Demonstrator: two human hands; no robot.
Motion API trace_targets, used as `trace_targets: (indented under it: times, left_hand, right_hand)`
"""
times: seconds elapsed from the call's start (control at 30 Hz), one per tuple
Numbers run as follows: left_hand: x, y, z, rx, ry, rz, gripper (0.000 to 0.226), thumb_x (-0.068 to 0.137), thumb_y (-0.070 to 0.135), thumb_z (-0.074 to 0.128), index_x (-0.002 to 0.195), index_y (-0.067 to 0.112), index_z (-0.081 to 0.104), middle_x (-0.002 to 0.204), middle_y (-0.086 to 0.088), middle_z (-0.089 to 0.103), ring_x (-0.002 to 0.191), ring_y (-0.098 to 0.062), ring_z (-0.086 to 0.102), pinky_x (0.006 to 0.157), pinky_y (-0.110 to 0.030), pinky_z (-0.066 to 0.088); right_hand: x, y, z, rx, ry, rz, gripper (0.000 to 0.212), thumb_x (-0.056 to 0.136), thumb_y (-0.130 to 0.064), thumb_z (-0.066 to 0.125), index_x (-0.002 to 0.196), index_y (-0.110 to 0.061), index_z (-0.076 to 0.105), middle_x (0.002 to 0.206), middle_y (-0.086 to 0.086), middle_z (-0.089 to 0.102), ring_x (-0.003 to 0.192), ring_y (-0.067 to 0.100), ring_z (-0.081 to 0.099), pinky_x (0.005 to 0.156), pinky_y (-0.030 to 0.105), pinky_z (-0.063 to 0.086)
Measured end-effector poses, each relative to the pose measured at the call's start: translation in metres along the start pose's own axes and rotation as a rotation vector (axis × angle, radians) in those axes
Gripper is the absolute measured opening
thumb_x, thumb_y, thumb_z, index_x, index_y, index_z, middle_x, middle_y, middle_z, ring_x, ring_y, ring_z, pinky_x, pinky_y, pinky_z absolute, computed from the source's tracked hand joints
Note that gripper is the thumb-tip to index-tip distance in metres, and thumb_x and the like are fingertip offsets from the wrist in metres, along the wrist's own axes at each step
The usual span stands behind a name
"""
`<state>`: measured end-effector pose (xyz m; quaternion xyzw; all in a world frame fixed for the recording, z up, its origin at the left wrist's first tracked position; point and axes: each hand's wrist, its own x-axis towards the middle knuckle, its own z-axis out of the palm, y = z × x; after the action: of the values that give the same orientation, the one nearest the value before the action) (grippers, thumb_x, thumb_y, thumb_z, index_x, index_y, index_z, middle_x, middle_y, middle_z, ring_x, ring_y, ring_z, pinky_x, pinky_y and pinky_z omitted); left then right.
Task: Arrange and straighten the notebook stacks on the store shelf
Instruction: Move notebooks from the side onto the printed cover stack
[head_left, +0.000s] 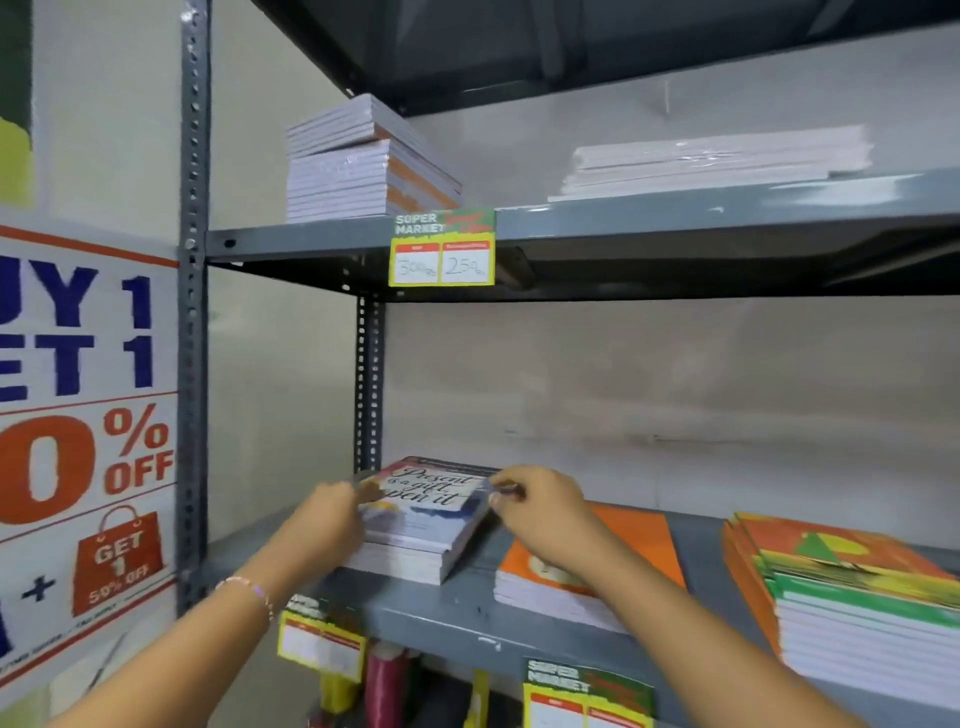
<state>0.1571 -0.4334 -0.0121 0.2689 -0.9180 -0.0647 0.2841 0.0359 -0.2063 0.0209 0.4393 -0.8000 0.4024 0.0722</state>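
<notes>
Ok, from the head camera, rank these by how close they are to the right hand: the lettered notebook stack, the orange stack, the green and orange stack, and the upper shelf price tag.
1. Lettered notebook stack, touching the right hand, on its left.
2. Orange stack, just below and right of the hand.
3. Green and orange stack, far right of the lower shelf.
4. Upper shelf price tag, well above.

The last two are close to call.

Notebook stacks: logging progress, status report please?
Left hand and right hand gripping top notebook of leftmost stack. Orange stack beside, apart. Nothing blocking.

Even, soft indoor light; slight motion blur, wide-angle bending at edges.
</notes>
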Motion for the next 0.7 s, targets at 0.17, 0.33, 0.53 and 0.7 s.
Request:
trace_targets:
  times: [0.17, 0.33, 0.53, 0.7]
  left_hand:
    - [-0.034, 0.141, 0.017, -0.446, 0.121, 0.221, 0.035, 0.078, -0.006, 0.057, 0.089, 0.018, 0.080, 0.085, 0.010, 0.076, 0.075, 0.009, 0.066, 0.070, -0.001, 0.044]
    - [-0.107, 0.317, 0.048, -0.632, 0.017, 0.622, 0.037, 0.079, 0.011, 0.050, 0.105, 0.023, 0.074, 0.094, 0.003, 0.078, 0.084, 0.001, 0.061, 0.068, 0.000, 0.041]
    - [-0.180, 0.416, 0.099, -0.298, -0.020, 0.869, 0.031, 0.079, 0.033, 0.054, 0.107, 0.023, 0.064, 0.103, 0.002, 0.068, 0.094, -0.017, 0.063, 0.078, -0.025, 0.052]
    - [-0.198, 0.422, 0.132, -0.135, 0.092, 0.870, 0.058, 0.055, 0.051, 0.076, 0.101, 0.017, 0.078, 0.103, 0.005, 0.076, 0.092, -0.014, 0.073, 0.081, -0.031, 0.059]
  right_hand:
    - [-0.090, 0.065, -0.116, -0.013, 0.309, -0.014, 0.021, 0.086, -0.014, 0.065, 0.101, -0.026, 0.074, 0.073, -0.019, 0.064, 0.065, -0.020, 0.057, 0.059, -0.002, 0.040]
    - [-0.173, 0.164, -0.246, -0.412, 0.539, 0.255, 0.020, 0.087, -0.014, 0.064, 0.102, -0.021, 0.075, 0.098, 0.001, 0.078, 0.086, 0.015, 0.071, 0.075, 0.022, 0.048]
    - [-0.236, 0.255, -0.326, -0.698, 0.236, 0.581, 0.047, 0.093, -0.049, 0.049, 0.134, -0.027, 0.054, 0.146, 0.005, 0.050, 0.132, 0.028, 0.048, 0.106, 0.045, 0.040]
    - [-0.268, 0.280, -0.326, -0.768, 0.039, 0.547, 0.099, 0.068, -0.089, 0.012, 0.146, -0.034, 0.037, 0.154, -0.008, 0.040, 0.141, 0.018, 0.037, 0.117, 0.044, 0.024]
